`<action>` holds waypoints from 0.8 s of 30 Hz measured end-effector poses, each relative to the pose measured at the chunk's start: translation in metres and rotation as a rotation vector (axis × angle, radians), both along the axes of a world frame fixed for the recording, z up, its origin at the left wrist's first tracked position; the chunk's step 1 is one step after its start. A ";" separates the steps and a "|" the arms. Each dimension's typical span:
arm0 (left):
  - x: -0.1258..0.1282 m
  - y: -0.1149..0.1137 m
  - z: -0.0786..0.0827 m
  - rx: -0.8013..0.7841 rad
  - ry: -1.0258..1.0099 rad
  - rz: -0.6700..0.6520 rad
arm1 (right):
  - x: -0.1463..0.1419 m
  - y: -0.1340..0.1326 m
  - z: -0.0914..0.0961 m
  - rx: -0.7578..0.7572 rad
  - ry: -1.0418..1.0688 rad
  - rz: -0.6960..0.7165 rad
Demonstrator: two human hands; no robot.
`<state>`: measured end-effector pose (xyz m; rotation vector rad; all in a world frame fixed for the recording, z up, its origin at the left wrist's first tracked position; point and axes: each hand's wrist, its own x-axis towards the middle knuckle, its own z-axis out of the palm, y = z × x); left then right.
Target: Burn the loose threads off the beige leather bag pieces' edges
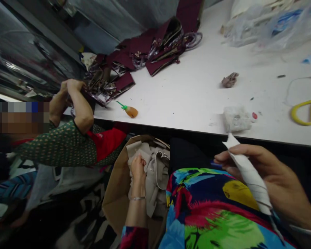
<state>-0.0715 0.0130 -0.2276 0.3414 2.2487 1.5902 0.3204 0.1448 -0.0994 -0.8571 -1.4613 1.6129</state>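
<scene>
My left hand (138,167) reaches down into a brown paper bag (116,204) and is closed on a beige fabric piece (154,180) with a metal ring; a thin bracelet sits on that wrist. My right hand (272,180) is at lap height by the table edge. Its fingers are wrapped round a white paper-wrapped tool (250,174) that points up toward the table. My bright multicoloured garment (212,211) fills the space between both hands.
A white table (191,93) carries maroon pieces (145,52), an orange-handled awl (129,110), yellow scissors (304,112), a small clear bag (237,119) and plastic bags (272,24). On the left another person's hands (72,100) work on the maroon pieces.
</scene>
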 end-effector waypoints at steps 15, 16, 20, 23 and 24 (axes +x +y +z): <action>0.007 -0.036 -0.061 -0.659 0.180 -0.275 | -0.016 -0.008 -0.006 0.041 -0.305 0.049; 0.001 -0.036 -0.057 -0.682 0.190 -0.267 | -0.016 -0.008 -0.008 0.008 -0.313 0.050; -0.026 -0.039 -0.029 -0.718 0.249 -0.228 | -0.018 -0.007 -0.013 0.043 -0.365 -0.005; -0.047 -0.042 0.005 -0.696 0.293 -0.238 | -0.020 -0.006 -0.014 0.068 -0.367 0.028; -0.054 -0.042 0.018 -0.680 0.302 -0.258 | -0.021 -0.006 -0.014 0.039 -0.352 0.049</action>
